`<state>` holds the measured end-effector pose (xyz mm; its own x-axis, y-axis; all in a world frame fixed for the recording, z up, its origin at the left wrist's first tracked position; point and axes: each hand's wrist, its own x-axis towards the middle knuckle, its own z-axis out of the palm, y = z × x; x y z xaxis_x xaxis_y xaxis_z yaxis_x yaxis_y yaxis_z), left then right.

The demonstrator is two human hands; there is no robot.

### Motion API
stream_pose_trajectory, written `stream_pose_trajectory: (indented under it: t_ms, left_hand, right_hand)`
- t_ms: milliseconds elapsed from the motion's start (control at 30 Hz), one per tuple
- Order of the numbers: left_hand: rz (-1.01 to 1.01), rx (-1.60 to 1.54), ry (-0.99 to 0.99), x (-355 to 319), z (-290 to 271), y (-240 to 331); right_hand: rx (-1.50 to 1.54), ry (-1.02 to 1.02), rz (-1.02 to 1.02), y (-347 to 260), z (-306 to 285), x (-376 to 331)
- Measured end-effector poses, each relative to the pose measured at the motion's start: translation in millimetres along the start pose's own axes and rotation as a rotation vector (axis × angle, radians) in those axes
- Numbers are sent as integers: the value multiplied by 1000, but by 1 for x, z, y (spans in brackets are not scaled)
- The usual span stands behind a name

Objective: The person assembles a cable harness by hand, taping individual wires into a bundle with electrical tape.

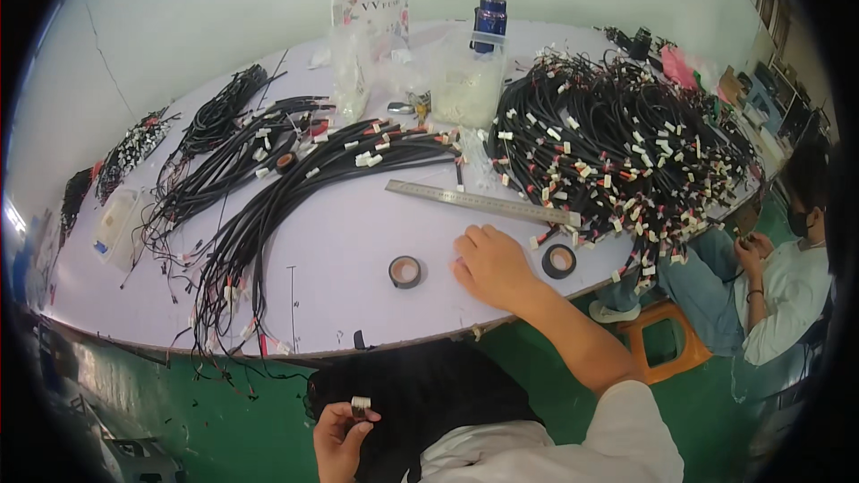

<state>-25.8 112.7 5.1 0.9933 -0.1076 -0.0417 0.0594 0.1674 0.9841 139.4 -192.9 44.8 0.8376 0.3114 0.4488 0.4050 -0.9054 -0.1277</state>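
The white worktable (358, 241) filled most of the view, its near edge curving above a green floor (224, 420). On its right side lay the biggest thing on it, a heaped tangle of black wire harnesses (617, 152) with white and red connectors, piled loosely as though kept within reach. A second long bundle of black cables (295, 188) swept from the middle of the table down to its near-left edge, and smaller bunches (215, 121) lay farther left. A steel ruler (483, 201) rested flat between the 2 large bundles, likely there for checking lengths. Clear plastic bags (465, 85) and a dark blue bottle (489, 20) stood toward the back.

At the far right a seated co-worker (778, 295) in a pale top had both hands together on something too small to tell.

The right hand (492, 264) lay palm down on the table near its front edge, fingers curled loosely and spread, gripping nothing that could be seen. It sat between 2 rolls of black tape: 1 (404, 271) just to its left, 1 (558, 260) just to its right, both flat and close by.

The left hand (340, 434) was held low, below the table edge near the person's lap, its thumb and fingertips pinched on a small metallic ring-shaped part (360, 407), held up as if for a look.
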Motion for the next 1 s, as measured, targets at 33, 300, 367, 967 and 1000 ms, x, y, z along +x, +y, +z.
stream_pose_trajectory:
  t_ms: [33, 300, 367, 967, 1000]
  left_hand:
    - [-17, -20, 41, 0, 3, 7]
    - [219, 107, -49, 16, -6, 11]
    - [200, 113, 36, 17, 3, 12]
    - [-1, -159, 205, 17, -22, 7]
    - [-18, -263, 199, 24, -18, 4]
  right_hand:
    - [64, 23, 11, -5, -1, 0]
    - [139, 89, -37, 49, 6, 90]
    - [54, 90, -113, 81, 42, 125]
    - [981, -54, -91, -83, -33, 8]
    - [919, 0, -240, -105, -38, -9]
